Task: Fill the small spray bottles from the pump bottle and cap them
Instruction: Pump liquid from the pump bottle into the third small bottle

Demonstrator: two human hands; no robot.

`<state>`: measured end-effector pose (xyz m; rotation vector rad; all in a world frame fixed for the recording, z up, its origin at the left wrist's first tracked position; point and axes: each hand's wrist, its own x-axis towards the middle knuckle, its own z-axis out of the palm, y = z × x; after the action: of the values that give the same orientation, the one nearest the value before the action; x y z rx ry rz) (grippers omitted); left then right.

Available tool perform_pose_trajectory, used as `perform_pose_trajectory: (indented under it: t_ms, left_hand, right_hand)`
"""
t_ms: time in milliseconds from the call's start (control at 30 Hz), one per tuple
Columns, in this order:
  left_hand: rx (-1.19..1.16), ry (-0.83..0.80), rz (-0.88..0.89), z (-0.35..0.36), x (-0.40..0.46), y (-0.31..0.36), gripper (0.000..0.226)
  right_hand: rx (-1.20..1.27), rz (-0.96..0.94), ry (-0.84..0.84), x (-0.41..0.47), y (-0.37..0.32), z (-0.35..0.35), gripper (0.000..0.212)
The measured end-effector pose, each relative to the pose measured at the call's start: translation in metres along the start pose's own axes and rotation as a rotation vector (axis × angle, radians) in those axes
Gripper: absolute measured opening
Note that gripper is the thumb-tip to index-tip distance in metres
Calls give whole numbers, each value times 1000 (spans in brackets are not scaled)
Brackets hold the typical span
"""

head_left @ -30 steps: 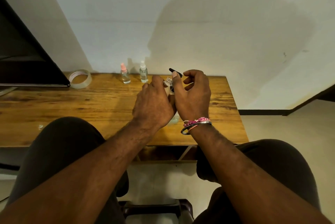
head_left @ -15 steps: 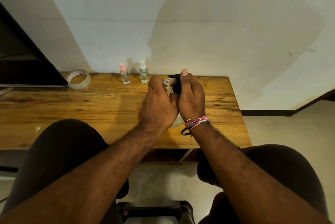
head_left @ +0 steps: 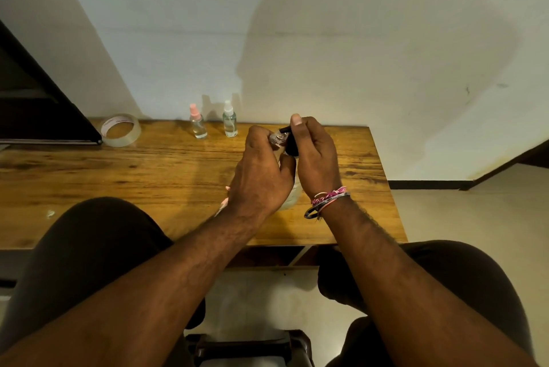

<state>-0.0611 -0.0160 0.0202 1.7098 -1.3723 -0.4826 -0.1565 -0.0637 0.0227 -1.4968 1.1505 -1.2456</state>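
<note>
My left hand (head_left: 260, 176) grips a small clear spray bottle (head_left: 277, 138) with an open neck, held up under the black pump head (head_left: 290, 145) of the pump bottle. My right hand (head_left: 316, 158) wraps the pump head, thumb on top of it. The pump bottle's clear body (head_left: 292, 195) shows only partly between my wrists. Two capped small spray bottles stand at the back of the wooden table (head_left: 118, 182): one with a pink top (head_left: 197, 123), one with a white top (head_left: 229, 120). A pink sprayer cap (head_left: 224, 204) peeks out left of my left wrist.
A roll of clear tape (head_left: 121, 129) lies at the back left beside a dark slanted panel (head_left: 35, 105). The white wall runs behind the table. My knees sit under the front edge, a stool (head_left: 249, 349) below.
My right hand has closed down over the black pump head, thumb now on top. My left hand has brought the small bottle's neck up to the nozzle.
</note>
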Motion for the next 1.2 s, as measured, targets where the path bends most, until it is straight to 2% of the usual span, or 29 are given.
perform_pose_trajectory:
  t_ms: [133,267,600,800,833,967,1200]
  left_hand:
    - [-23,1,-15,-4,-1,-3,33]
    - [-1,-13,-3,-7,1,-5,33]
    - [-87,-112,82,7,11,-6,35]
    - [-103,-198,138,22,20,-2,36]
    - [-107,-210,143,23,21,-2,35]
    - [-105,-224,156,23,24,-3,35]
    - [-36,-189,204,18,30,-1,27]
  right_hand:
    - [20,12,-82,5,6,-4,48]
    - [119,115,-145,3,10,-3,48]
    - [33,14,144,2,22,-2,60]
    - [10,23,172,4,23,-21,75]
    - [34,40,159,3,21,-23,75]
    - [132,176,150,2,21,-32,44]
    - [165,209,40,5,23,-37,53]
